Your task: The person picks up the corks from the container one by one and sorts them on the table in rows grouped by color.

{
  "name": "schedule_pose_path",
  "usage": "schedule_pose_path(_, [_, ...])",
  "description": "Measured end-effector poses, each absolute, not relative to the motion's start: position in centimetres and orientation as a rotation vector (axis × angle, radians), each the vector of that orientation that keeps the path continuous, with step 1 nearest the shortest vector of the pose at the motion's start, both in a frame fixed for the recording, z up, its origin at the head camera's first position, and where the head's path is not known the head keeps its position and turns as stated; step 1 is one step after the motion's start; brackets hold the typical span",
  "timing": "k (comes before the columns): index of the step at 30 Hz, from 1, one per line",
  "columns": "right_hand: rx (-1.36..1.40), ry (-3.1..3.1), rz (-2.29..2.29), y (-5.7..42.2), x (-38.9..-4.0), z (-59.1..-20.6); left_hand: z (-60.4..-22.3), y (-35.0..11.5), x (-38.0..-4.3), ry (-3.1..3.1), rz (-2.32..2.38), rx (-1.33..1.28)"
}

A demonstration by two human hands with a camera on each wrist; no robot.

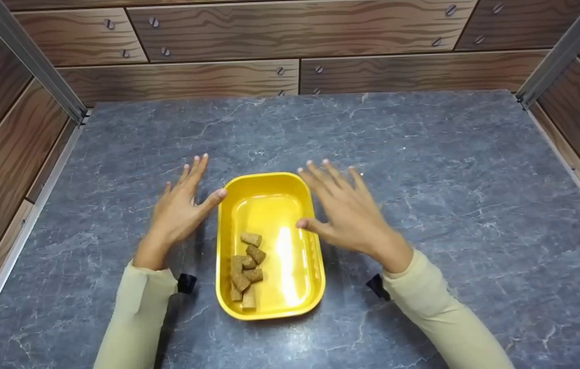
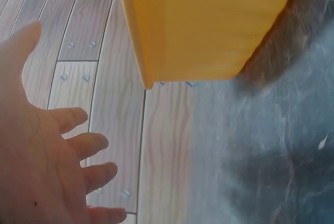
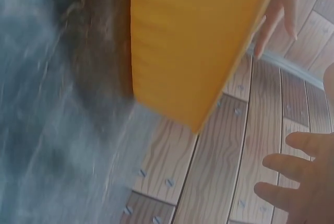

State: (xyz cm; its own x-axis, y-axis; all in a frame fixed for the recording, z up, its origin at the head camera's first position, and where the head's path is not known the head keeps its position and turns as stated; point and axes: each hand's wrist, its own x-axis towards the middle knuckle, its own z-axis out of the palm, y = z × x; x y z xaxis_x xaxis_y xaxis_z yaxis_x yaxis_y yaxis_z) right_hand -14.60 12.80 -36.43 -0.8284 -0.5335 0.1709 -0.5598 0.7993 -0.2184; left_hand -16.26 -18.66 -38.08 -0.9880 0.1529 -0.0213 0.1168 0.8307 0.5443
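A yellow rectangular tray (image 1: 228,302) with rounded corners stands on the table in the head view. Several short brown corks (image 1: 241,281) lie in a cluster along its left side, towards the near end. To the left of the tray, my left hand (image 1: 177,215) is spread with its thumb tip by the rim. My right hand (image 1: 349,215) is over the right side, fingers spread and its thumb overlapping the rim in this view. Both hands hold nothing. Each wrist view shows the tray's outer wall (image 2: 209,25) beside spread fingers.
The table (image 1: 449,179) has a dark grey marbled top. Wood-patterned panels (image 1: 300,31) close off the back and both sides, with metal posts (image 1: 34,59) at the back corners. A small black piece (image 1: 186,283) shows at the left sleeve cuff.
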Motion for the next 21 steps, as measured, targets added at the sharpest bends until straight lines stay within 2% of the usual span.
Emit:
schedule_pose_path(14, [1.191, -2.873, 0.492, 9.2, -13.3, -37.5, -39.5, -19.1, -16.4, 2.648, 1.370, 0.207])
schedule_pose_path(21, [1.298, -2.862, 0.478, 7.5, -12.6, -38.3, -39.9, -18.9, -16.4, 2.557, 1.447, 0.192])
